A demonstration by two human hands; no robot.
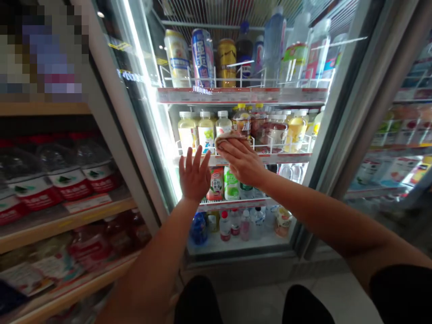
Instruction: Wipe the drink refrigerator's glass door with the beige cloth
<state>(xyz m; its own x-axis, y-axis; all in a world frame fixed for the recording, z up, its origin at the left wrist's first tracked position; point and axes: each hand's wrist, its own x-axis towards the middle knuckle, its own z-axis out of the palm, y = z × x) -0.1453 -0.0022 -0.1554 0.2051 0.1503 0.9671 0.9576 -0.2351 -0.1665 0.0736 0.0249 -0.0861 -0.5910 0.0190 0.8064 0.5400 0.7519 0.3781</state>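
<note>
My left hand (194,174) is raised flat against the glass door (303,135) of a drinks cooler, fingers spread and upright, holding nothing. Just to its right, my right hand (241,159) presses a small pale cloth (227,135) onto the same glass, fingers closed over the cloth's lower edge. Behind the glass, level with both hands, stand pale yellow bottles (197,130) on a wire shelf. Red and green cartons (224,183) sit on the shelf below my hands.
Tall cans and bottles (202,56) fill the cooler's top shelf; small bottles (232,224) line the bottom. Wooden shelves (67,220) at left hold red-labelled packs. A second cooler door (401,130) stands at right. My dark-clad knees (199,301) show above a tiled floor.
</note>
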